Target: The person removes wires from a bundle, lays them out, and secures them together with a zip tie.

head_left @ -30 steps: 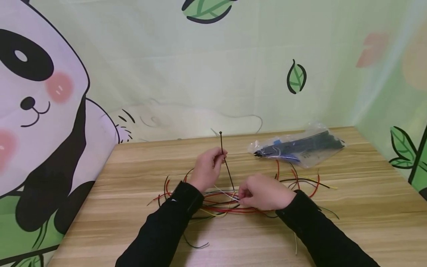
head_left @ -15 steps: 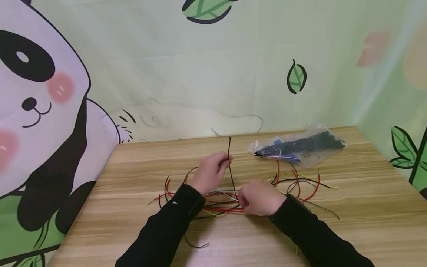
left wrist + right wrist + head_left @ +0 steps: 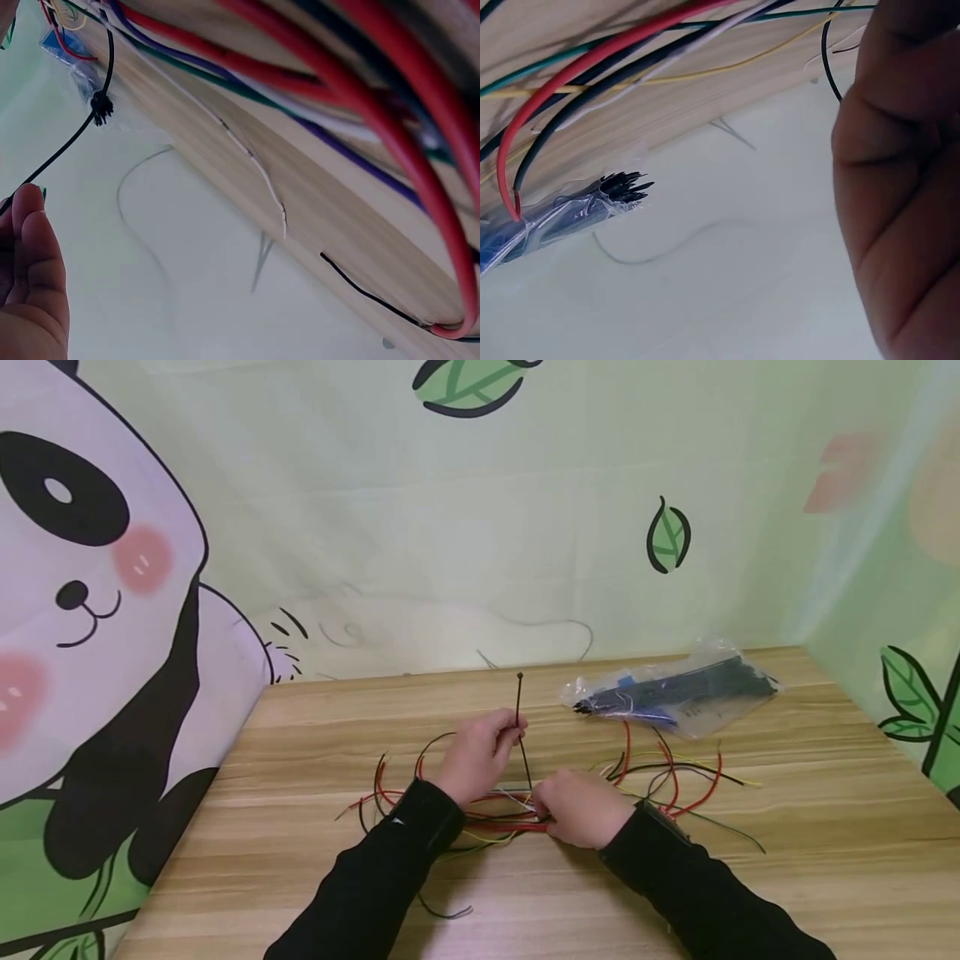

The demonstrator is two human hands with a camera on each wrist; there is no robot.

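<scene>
A thin black cable tie stands nearly upright above the table, pinched between the thumb and fingers of my left hand. Its lower end runs down to a bundle of red, black, yellow and white wires. My right hand grips the bundle near that end with curled fingers; its fingertips are mostly hidden. In the left wrist view, the left fingers hold the tie to one side of the wires. The right wrist view shows the back part of the right hand close up.
A clear plastic bag of black cable ties lies at the back right of the wooden table. Loose wire ends spread to the right, others to the left. A printed cloth hangs behind the table.
My left hand has moved right and slightly down with the cable tie, which now stands more upright. My right hand has shifted slightly left and down along the wires.
</scene>
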